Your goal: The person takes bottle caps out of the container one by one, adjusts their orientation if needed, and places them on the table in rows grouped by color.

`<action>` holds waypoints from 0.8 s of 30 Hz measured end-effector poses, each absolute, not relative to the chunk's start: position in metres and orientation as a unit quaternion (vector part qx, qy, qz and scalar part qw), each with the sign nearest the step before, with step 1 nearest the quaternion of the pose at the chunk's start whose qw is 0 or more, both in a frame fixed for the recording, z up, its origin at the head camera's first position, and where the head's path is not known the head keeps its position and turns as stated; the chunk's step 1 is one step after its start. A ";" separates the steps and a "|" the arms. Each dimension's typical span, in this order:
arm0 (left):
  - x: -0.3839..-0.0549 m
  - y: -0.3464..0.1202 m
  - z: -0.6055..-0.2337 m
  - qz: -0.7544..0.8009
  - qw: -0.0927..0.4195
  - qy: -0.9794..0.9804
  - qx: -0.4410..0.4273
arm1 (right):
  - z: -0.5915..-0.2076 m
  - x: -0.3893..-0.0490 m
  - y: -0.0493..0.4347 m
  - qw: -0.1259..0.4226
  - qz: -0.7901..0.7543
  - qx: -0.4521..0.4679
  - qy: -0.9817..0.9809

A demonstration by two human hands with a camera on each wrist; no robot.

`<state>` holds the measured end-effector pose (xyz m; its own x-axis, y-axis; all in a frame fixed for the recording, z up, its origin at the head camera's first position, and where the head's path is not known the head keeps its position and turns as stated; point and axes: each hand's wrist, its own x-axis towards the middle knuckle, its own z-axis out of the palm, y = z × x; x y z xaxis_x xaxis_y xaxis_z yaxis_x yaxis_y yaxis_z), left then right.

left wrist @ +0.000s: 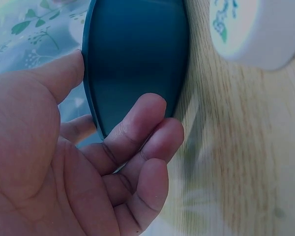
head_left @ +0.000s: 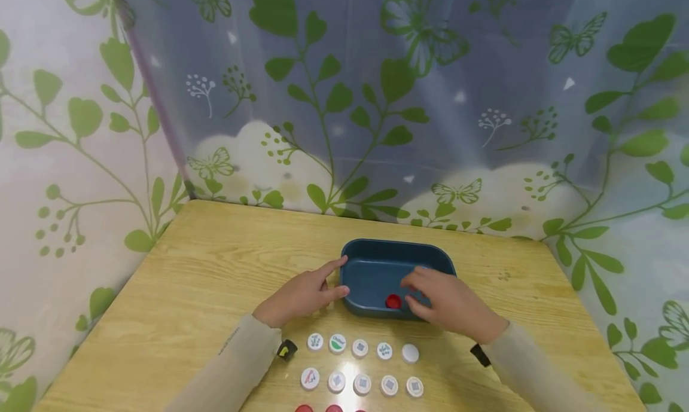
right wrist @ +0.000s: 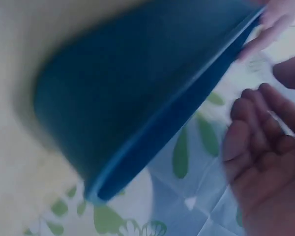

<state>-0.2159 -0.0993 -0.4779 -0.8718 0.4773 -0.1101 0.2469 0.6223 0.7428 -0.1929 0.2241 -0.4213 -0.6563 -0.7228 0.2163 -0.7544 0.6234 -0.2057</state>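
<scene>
A dark blue rectangular bin (head_left: 377,268) stands on the table, with one red bottle cap (head_left: 393,302) lying inside near its front wall. At the bin's left end, my left hand (head_left: 298,295) touches the rim with thumb and index finger; its other fingers are loosely bent beside the wall (left wrist: 137,54) in the left wrist view. My right hand (head_left: 449,301) hovers over the bin's right part, just right of the red cap, fingers bent and apart. Nothing shows between those fingers in the right wrist view, where the hand (right wrist: 270,162) is beside the bin's rim.
Two rows of white round caps (head_left: 362,383), some with printed tops, lie in front of the bin. Several red caps (head_left: 334,408) are cut off at the bottom edge. A leaf-patterned curtain (head_left: 344,101) stands behind the wooden table (head_left: 242,238).
</scene>
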 end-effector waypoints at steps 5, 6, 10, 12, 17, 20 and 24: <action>-0.216 -0.101 -0.481 0.383 0.148 0.888 0.209 | -0.422 -0.220 0.221 -0.010 0.040 0.375 -0.926; -0.216 -0.101 -0.481 0.382 0.147 0.888 0.210 | -0.423 -0.223 0.220 -0.031 0.030 0.365 -0.930; -0.216 -0.099 -0.480 0.384 0.145 0.887 0.210 | -0.432 -0.231 0.214 -0.095 0.030 0.328 -0.939; -0.216 -0.099 -0.480 0.385 0.143 0.888 0.209 | -0.437 -0.235 0.211 -0.108 0.041 0.324 -0.939; -0.217 -0.099 -0.481 0.388 0.142 0.887 0.208 | -0.443 -0.240 0.203 -0.117 0.051 0.342 -0.931; -0.218 -0.100 -0.482 0.386 0.142 0.888 0.207 | -0.443 -0.241 0.200 -0.116 0.042 0.366 -0.922; -0.218 -0.100 -0.481 0.383 0.143 0.889 0.205 | -0.444 -0.242 0.197 -0.100 0.033 0.397 -0.912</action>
